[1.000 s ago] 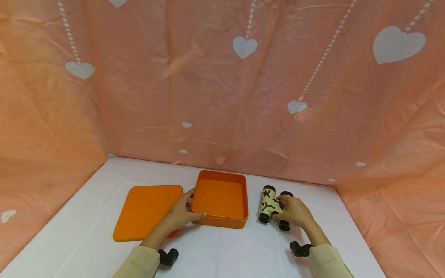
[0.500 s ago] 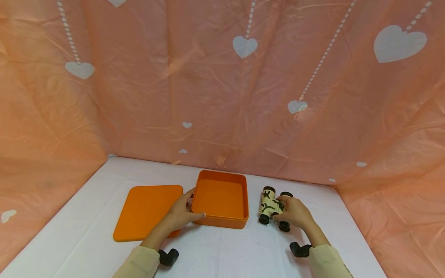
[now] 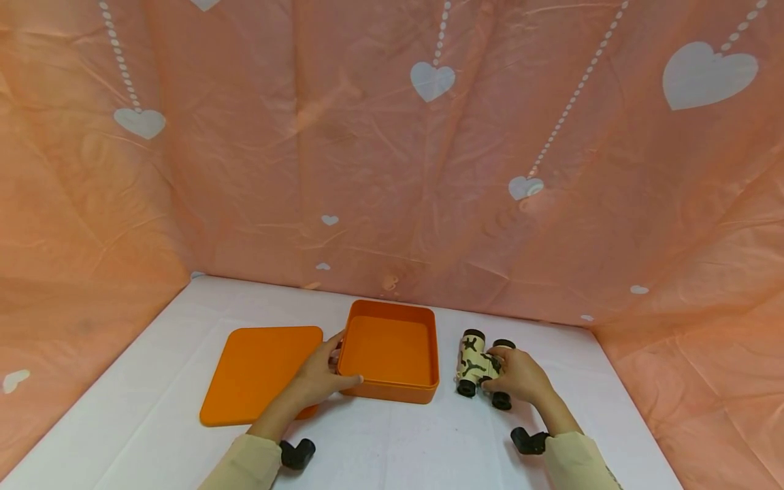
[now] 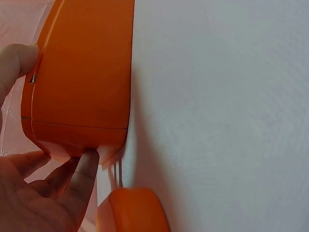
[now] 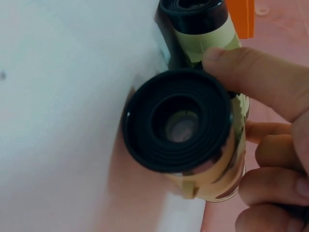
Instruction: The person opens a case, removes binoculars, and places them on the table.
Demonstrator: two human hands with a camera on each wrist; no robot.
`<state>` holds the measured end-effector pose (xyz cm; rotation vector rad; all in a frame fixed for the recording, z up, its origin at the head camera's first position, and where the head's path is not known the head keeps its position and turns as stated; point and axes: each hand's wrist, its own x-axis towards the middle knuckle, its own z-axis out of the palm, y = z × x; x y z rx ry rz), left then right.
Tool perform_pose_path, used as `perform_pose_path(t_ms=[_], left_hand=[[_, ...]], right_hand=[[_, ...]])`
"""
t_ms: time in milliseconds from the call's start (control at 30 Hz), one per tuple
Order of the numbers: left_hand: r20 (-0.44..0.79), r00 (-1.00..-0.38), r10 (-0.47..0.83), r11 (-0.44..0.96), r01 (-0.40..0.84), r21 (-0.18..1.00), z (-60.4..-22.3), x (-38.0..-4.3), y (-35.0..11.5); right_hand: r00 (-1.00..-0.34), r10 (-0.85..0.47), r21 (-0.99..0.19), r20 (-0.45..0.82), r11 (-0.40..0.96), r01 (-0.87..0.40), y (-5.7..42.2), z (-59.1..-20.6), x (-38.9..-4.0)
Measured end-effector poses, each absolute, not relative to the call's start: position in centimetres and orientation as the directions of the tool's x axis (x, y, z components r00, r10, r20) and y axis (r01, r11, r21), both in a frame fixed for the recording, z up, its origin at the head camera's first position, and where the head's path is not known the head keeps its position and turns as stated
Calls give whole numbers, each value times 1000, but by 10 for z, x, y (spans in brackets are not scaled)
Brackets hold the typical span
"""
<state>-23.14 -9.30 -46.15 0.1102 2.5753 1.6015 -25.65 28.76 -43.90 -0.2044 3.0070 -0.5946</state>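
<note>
An orange box [image 3: 388, 393] without its cover stands on the white table, and nothing shows inside it. My left hand [image 3: 323, 376] holds its near left corner, thumb on the front wall and fingers along the left wall. In the left wrist view the fingertips [image 4: 88, 157] press the orange wall. To the right lie camouflage-patterned binoculars [image 3: 473, 361] with black eyepieces. My right hand [image 3: 519, 374] grips their right barrel. In the right wrist view the thumb [image 5: 217, 57] rests between the barrels, while the other fingers are curled at the far side.
A flat orange lid [image 3: 260, 374] lies left of the box, partly behind my left forearm. Black wrist mounts [image 3: 298, 454] stick out from both sleeves. A peach curtain [image 3: 392, 170] with pale hearts hangs around the table's back and sides.
The binoculars have shifted very slightly toward me, with my right hand still on them. The left hand, box and lid stay where they were.
</note>
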Motion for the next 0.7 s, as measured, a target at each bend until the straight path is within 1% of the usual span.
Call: perform_pose_path(t_ms=[700], left_hand=[[-48, -990, 132, 437, 15, 899, -461, -230, -93]], right_hand=[[-987, -150, -370, -61, 921, -117, 285, -433, -255]])
